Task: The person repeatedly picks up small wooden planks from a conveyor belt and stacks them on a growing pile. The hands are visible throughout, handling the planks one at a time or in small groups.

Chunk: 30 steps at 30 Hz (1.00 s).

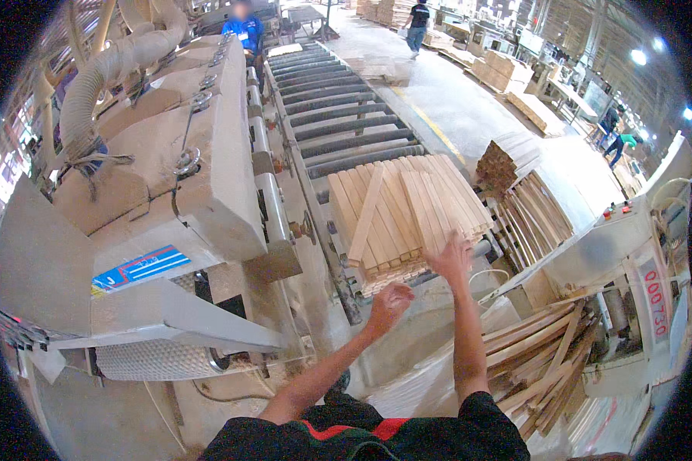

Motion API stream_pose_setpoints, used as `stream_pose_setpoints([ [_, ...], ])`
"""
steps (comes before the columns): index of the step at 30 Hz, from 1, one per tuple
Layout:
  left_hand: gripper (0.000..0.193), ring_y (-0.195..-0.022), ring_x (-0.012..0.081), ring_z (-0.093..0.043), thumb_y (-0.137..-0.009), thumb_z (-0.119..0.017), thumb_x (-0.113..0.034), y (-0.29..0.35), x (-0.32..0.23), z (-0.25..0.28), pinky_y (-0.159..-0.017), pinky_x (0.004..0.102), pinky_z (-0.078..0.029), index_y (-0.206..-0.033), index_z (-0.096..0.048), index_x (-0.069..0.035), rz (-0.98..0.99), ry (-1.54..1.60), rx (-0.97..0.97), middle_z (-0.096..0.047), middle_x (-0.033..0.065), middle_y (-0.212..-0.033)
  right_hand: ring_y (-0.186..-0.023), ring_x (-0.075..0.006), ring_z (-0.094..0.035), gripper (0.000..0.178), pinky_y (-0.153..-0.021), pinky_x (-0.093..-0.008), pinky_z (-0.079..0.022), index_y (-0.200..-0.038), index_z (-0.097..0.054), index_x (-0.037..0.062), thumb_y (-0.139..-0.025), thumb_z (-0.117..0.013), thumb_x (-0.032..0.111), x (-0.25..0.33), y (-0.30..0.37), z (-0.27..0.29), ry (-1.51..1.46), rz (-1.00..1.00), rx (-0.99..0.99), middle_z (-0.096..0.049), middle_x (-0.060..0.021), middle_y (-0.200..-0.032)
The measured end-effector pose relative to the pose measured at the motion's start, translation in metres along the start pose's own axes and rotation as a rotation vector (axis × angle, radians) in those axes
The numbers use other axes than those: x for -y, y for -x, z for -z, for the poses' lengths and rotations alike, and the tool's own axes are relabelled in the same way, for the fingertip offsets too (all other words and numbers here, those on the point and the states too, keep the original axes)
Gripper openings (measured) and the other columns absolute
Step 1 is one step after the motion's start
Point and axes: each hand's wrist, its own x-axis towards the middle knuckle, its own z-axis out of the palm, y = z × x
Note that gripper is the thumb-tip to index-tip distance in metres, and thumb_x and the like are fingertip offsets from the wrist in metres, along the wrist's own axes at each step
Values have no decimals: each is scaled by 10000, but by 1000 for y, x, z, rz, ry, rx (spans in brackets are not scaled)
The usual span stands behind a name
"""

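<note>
While wooden strips (407,207) lie stacked just ahead, left fingers (397,292) half-curled, right fingers (457,242) spread

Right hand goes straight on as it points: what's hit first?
Likely the stack of wooden strips, near edge first; the right hand overlaps it in view, so depth is unclear.

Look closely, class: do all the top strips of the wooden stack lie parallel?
No, one strip lies slanted across others on top of the stack.
</note>
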Motion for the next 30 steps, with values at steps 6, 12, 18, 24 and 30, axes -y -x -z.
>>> stream_pose_setpoints([
  [6, 524, -1078, 231, -568, -887, -513, -407, -3, 17, -9, -953, 363, -438, -1220, -472, -4, 498, 748, 55, -585, 151, -1139, -1175, -428, -405, 996, -949, -556, -332, -1335, -357, 83, -535, -792, 487, -9, 101, 7, -109, -124, -135, -448, -255, -1227],
  [12, 813, -1189, 334, -485, -860, -344, -683, -4, 0, -30, -1038, 456, -356, -1385, -356, -62, 536, 1398, 456, -452, 206, -1336, -1117, -388, -428, 860, -949, -499, -334, -1217, -412, 66, -510, -800, 363, -10, 250, 9, -440, -163, -165, -469, -186, -1164],
  [18, 961, -1178, 351, -492, -785, -299, -780, 106, -25, -36, -1002, 474, -389, -1423, -269, -63, 429, 1109, 616, -431, 213, -1347, -1140, -373, -397, 855, -975, -482, -315, -1214, -375, 4, -525, -778, 311, -1, 413, 22, -569, -142, -147, -405, -231, -1200],
  [24, 975, -1222, 338, -449, -793, -303, -764, 264, -48, 52, -1045, 464, -340, -1420, -251, -19, 161, 890, 615, -405, 200, -1371, -1280, -494, -212, 1373, -1053, -573, -206, -1419, -55, -34, -459, -853, 538, 14, 532, -18, -500, 277, -107, -153, -341, -1387],
  [30, 943, -1211, 326, -461, -805, -323, -743, 396, -76, 223, -1035, 455, -354, -1410, -274, -22, 132, 840, 193, -421, 185, -1363, -1265, -530, -216, 1301, -1024, -622, -218, -1421, -149, 48, -430, -854, 509, 105, 589, -51, -544, 656, 34, -171, -363, -1373],
])
